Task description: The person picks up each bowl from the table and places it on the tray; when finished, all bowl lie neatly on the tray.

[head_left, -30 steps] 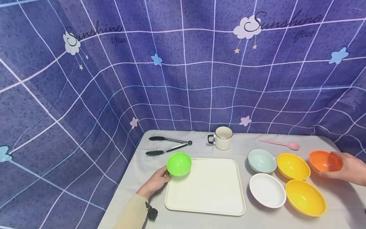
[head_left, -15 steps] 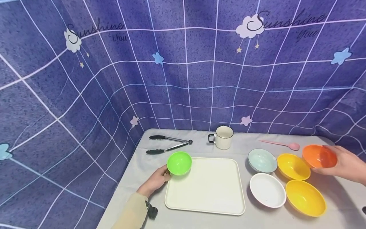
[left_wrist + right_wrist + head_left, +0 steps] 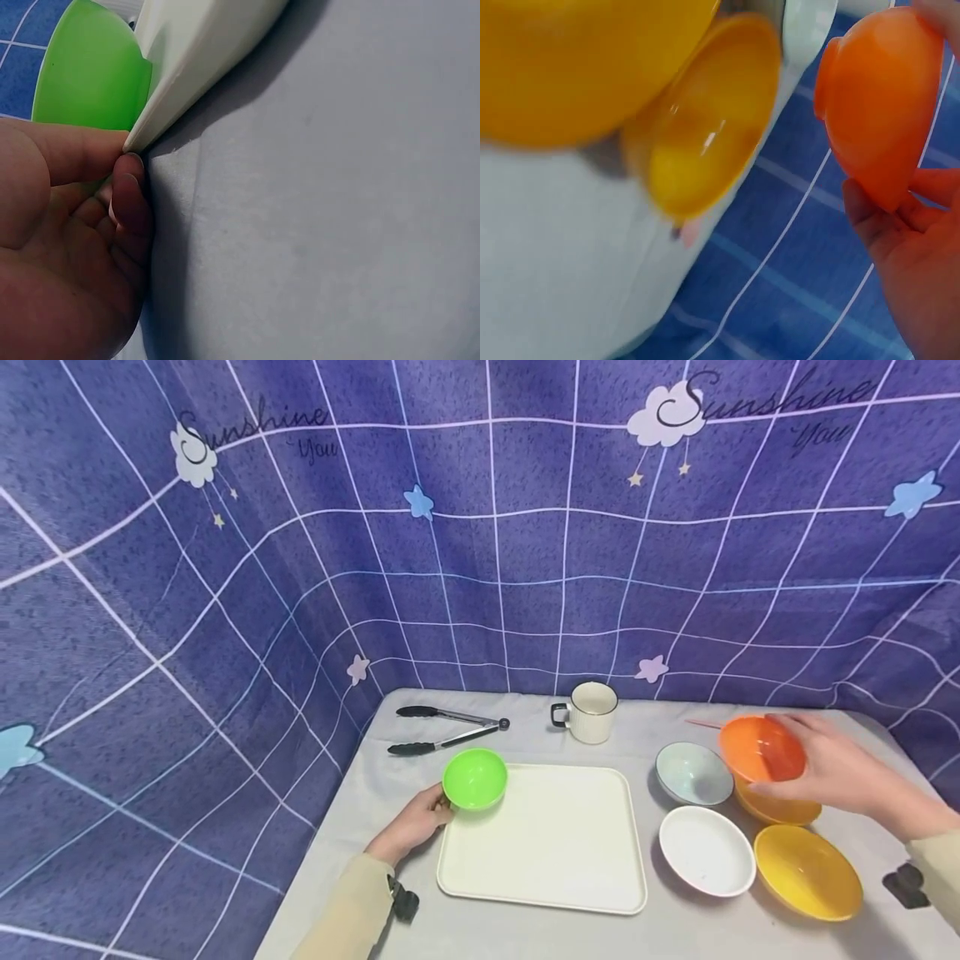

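Note:
My right hand (image 3: 832,768) grips an orange bowl (image 3: 753,747) by its side, fingers and thumb at the rim. In the head view the bowl overlaps the back yellow bowl (image 3: 783,803); the right wrist view shows the orange bowl (image 3: 885,97) raised and tilted. On the left, my left hand (image 3: 415,824) pinches the edge of the cream tray (image 3: 540,839) at its left side. A green bowl (image 3: 475,779) sits on the tray's back left corner, close beside that hand. In the left wrist view, thumb and fingers meet at the tray's edge (image 3: 161,112).
Right of the tray stand a pale blue bowl (image 3: 693,774), a white bowl (image 3: 707,852) and a front yellow bowl (image 3: 808,872). Behind lie black-handled tongs (image 3: 457,731) and a cream mug (image 3: 592,714). The orange bowl mostly hides a pink spoon (image 3: 702,723).
My right hand has lifted the orange bowl and carried it left, from beside the back yellow bowl to over it. The left hand stays at the tray; the head view has shifted slightly.

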`<state>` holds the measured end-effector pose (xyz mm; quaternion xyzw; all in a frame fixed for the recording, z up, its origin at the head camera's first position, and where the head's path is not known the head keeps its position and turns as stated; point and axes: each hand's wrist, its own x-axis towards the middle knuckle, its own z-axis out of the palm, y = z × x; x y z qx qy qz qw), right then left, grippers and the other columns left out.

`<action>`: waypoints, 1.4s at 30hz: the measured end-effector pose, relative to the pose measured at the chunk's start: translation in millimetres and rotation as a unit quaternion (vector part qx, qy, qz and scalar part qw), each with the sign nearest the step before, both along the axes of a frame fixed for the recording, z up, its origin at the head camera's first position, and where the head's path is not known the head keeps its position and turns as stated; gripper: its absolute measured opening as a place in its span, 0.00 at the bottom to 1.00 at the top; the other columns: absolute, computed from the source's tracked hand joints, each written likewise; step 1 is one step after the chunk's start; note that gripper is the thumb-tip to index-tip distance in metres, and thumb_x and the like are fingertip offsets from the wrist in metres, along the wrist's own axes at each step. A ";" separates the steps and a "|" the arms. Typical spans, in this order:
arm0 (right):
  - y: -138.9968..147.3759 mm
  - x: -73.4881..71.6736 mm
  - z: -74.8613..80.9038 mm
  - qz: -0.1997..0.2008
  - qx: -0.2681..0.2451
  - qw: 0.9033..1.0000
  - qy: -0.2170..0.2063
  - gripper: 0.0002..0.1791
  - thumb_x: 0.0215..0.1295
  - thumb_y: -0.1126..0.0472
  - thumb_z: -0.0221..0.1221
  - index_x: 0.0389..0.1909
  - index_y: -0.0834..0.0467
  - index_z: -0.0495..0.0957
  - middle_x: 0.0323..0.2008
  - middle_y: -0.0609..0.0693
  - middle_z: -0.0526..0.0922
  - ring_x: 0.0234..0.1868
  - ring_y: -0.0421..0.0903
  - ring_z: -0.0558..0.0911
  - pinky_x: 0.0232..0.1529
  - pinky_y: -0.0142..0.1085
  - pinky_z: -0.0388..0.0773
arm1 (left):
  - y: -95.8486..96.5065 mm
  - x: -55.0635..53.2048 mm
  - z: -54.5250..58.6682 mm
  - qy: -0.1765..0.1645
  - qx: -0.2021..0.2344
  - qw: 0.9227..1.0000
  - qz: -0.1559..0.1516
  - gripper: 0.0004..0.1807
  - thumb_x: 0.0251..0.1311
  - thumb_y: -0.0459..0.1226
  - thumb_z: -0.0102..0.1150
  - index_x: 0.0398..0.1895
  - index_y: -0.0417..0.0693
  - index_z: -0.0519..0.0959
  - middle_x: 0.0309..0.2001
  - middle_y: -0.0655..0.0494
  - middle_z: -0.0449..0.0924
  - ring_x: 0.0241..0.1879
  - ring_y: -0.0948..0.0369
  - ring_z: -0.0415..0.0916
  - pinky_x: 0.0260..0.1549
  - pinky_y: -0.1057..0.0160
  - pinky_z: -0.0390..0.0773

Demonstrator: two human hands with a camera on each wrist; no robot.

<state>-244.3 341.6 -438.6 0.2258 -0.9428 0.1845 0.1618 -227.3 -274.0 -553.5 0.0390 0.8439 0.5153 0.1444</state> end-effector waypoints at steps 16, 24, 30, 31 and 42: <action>-131.6 1.8 -3.8 0.108 0.002 0.992 -0.065 0.63 0.38 0.32 0.80 0.68 0.71 0.71 0.62 0.66 0.75 0.61 0.65 0.75 0.61 0.63 0.74 | 1.2 1.4 3.2 0.003 0.006 1.000 0.010 0.35 0.64 0.29 0.57 0.77 0.47 0.69 0.68 0.49 0.74 0.68 0.49 0.65 0.74 0.38 0.50; -203.8 9.4 -22.3 0.174 0.009 0.981 -0.089 0.61 0.36 0.38 0.81 0.68 0.71 0.71 0.62 0.64 0.76 0.62 0.60 0.77 0.61 0.56 0.76 | 0.9 1.4 2.9 -0.001 0.006 1.000 0.011 0.34 0.66 0.32 0.58 0.77 0.48 0.69 0.72 0.49 0.71 0.75 0.47 0.60 0.74 0.38 0.48; -246.0 19.9 -30.8 0.201 0.021 0.971 -0.124 0.62 0.37 0.36 0.81 0.69 0.69 0.71 0.63 0.60 0.75 0.63 0.57 0.75 0.64 0.52 0.75 | -0.2 -1.0 0.6 0.000 0.010 1.000 0.006 0.34 0.66 0.32 0.59 0.77 0.49 0.69 0.67 0.52 0.74 0.67 0.51 0.66 0.74 0.38 0.50; -252.2 21.5 -32.4 0.208 0.021 0.970 -0.125 0.62 0.37 0.36 0.81 0.69 0.69 0.71 0.63 0.60 0.75 0.63 0.56 0.75 0.65 0.51 0.74 | -0.1 -1.3 0.5 0.000 0.010 1.000 0.005 0.34 0.65 0.32 0.60 0.77 0.49 0.69 0.64 0.52 0.76 0.63 0.52 0.67 0.74 0.39 0.51; -304.8 44.0 -59.2 0.228 0.032 0.960 -0.159 0.64 0.38 0.29 0.78 0.72 0.64 0.70 0.64 0.53 0.74 0.65 0.48 0.73 0.68 0.43 0.71 | 0.4 -1.1 2.0 0.003 0.008 1.000 0.004 0.33 0.64 0.31 0.59 0.75 0.46 0.71 0.40 0.53 0.76 0.48 0.55 0.70 0.58 0.50 0.65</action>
